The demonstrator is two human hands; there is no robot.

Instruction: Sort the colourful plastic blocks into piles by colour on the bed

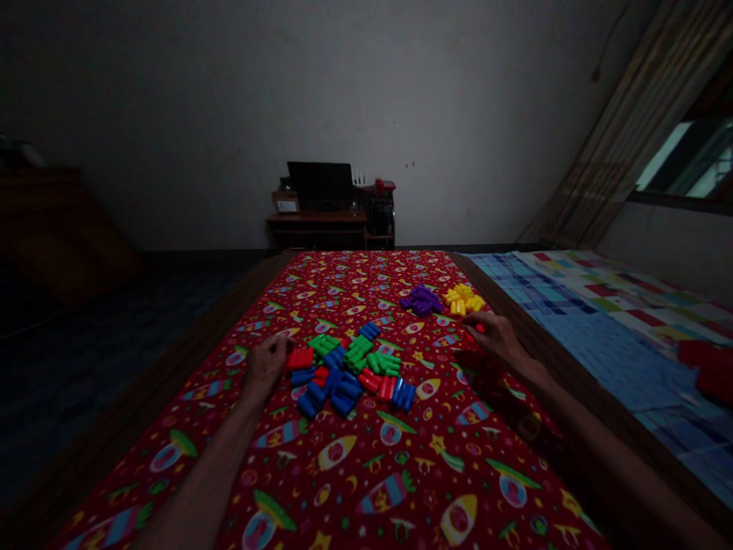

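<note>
A mixed pile of blue [345,391], green [358,353] and red [385,388] plastic pieces lies mid-cloth. At its left edge my left hand [266,363] is closed beside a red piece [300,358]; whether its fingertips grip anything is hidden. Farther back on the right are a purple pile [422,300] and, beside it, a yellow pile [463,299]. My right hand [491,333] is just in front of the yellow pile, its fingers pinched around a small red piece [479,328].
A red patterned cloth [337,454] covers the long surface with brown side edges. Beyond its far end stands a desk [318,218] with a black monitor [321,182]. Blue and checked bedding [607,344] lies on the right.
</note>
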